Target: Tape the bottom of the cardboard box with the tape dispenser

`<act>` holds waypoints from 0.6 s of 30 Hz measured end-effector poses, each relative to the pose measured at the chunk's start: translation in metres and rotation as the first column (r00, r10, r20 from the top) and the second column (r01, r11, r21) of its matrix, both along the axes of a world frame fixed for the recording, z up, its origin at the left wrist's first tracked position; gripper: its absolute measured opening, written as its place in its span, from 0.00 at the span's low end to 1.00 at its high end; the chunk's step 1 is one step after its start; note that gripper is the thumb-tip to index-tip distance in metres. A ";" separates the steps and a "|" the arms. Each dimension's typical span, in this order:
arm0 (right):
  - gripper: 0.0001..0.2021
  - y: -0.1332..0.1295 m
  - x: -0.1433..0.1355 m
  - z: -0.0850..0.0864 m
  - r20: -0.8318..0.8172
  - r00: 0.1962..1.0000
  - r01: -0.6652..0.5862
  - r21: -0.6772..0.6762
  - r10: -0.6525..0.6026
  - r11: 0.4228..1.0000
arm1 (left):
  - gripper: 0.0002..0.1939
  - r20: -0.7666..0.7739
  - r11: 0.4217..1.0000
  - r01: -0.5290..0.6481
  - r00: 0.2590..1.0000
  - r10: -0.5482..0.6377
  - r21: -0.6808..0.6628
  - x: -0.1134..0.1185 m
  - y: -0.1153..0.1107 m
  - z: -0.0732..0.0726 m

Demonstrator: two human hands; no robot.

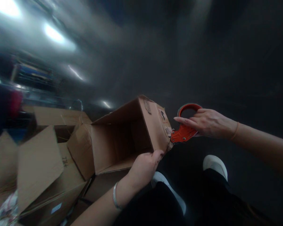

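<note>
An open cardboard box (122, 138) lies tipped in the middle, its hollow inside facing me. My left hand (145, 166) grips its lower right edge, thumb on the outer face. In my right hand (206, 124) is an orange-red tape dispenser (184, 133), fingers closed round its frame. The front end of the dispenser meets the box's right side, beside a printed label (163, 115). Whether tape is stuck to the cardboard there cannot be made out.
Another open carton (58, 179) with raised flaps stands at the lower left, with more cardboard (58, 116) behind it. My white shoes (215, 166) are on the dark floor (250, 78). Blurred shelving (33, 73) is at the far left.
</note>
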State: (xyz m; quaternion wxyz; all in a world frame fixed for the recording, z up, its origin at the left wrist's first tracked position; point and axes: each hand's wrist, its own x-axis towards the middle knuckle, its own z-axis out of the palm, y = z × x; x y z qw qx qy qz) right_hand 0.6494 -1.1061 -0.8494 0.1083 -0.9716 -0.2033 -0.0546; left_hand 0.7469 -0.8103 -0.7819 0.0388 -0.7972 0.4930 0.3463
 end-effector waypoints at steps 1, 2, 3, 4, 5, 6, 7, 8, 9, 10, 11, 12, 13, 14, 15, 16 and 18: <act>0.35 0.000 -0.002 -0.001 0.004 1.000 0.001 -0.017 -0.001 1.000 | 0.23 -0.007 0.999 -0.045 0.999 0.045 -0.017 -0.001 0.001 -0.001; 0.33 0.000 -0.004 -0.002 0.005 1.000 -0.001 -0.034 0.001 0.999 | 0.32 -0.020 0.993 -0.109 0.994 0.108 -0.038 -0.001 0.001 0.000; 0.31 0.000 -0.005 -0.002 0.005 1.000 -0.006 -0.048 0.007 0.999 | 0.41 -0.043 0.980 -0.191 0.981 0.189 -0.063 -0.001 0.002 0.000; 0.30 0.001 -0.005 -0.003 0.008 1.000 -0.012 -0.060 0.012 0.998 | 0.49 -0.076 0.953 -0.288 0.956 0.282 -0.089 -0.001 0.002 0.001; 0.28 0.001 -0.004 -0.003 0.018 1.000 -0.016 -0.067 0.017 0.998 | 0.53 -0.118 0.916 -0.386 0.920 0.374 -0.110 0.000 0.001 0.003; 0.27 0.001 -0.003 -0.004 0.031 0.999 -0.015 -0.074 0.017 0.997 | 0.53 -0.158 0.873 -0.471 0.878 0.451 -0.124 0.001 -0.002 0.004; 0.26 0.000 -0.001 -0.004 0.049 0.999 -0.010 -0.080 0.014 0.997 | 0.51 -0.182 0.836 -0.532 0.842 0.507 -0.132 0.003 -0.007 0.005; 0.26 0.000 0.001 -0.005 0.065 0.998 -0.004 -0.087 0.010 0.996 | 0.48 -0.183 0.810 -0.570 0.818 0.545 -0.138 0.004 -0.014 0.005; 0.25 -0.001 0.003 -0.005 0.078 0.997 0.000 -0.094 0.008 0.996 | 0.45 -0.164 0.797 -0.586 0.809 0.565 -0.144 0.006 -0.022 0.004; 0.25 -0.002 0.005 -0.004 0.086 0.996 0.004 -0.100 0.005 0.995 | 0.44 -0.133 0.795 -0.587 0.809 0.572 -0.150 0.008 -0.032 0.004; 0.24 -0.003 0.006 -0.004 0.089 0.996 0.007 -0.106 0.002 0.994 | 0.43 -0.100 0.800 -0.580 0.815 0.571 -0.155 0.009 -0.041 0.002; 0.24 -0.005 0.007 -0.004 0.089 0.996 0.012 -0.110 -0.002 0.994 | 0.42 -0.074 0.807 -0.568 0.822 0.564 -0.160 0.011 -0.051 0.001; 0.24 -0.006 0.007 -0.003 0.090 0.996 0.020 -0.113 -0.010 0.993 | 0.41 -0.061 0.818 -0.552 0.833 0.550 -0.161 0.013 -0.058 0.001; 0.24 -0.008 0.006 -0.002 0.091 0.996 0.032 -0.115 -0.021 0.993 | 0.40 -0.058 0.830 -0.534 0.845 0.532 -0.161 0.015 -0.064 0.001; 0.24 -0.009 0.004 -0.001 0.094 0.995 0.045 -0.119 -0.034 0.992 | 0.39 -0.063 0.842 -0.514 0.857 0.511 -0.161 0.017 -0.068 0.001; 0.23 -0.010 0.003 -0.001 0.097 0.994 0.058 -0.122 -0.046 0.991 | 0.38 -0.072 0.855 -0.494 0.870 0.489 -0.160 0.019 -0.069 0.002; 0.23 -0.008 -0.002 0.001 0.103 0.993 0.073 -0.128 -0.060 0.989 | 0.38 -0.108 0.880 -0.450 0.893 0.437 -0.152 0.025 -0.067 0.006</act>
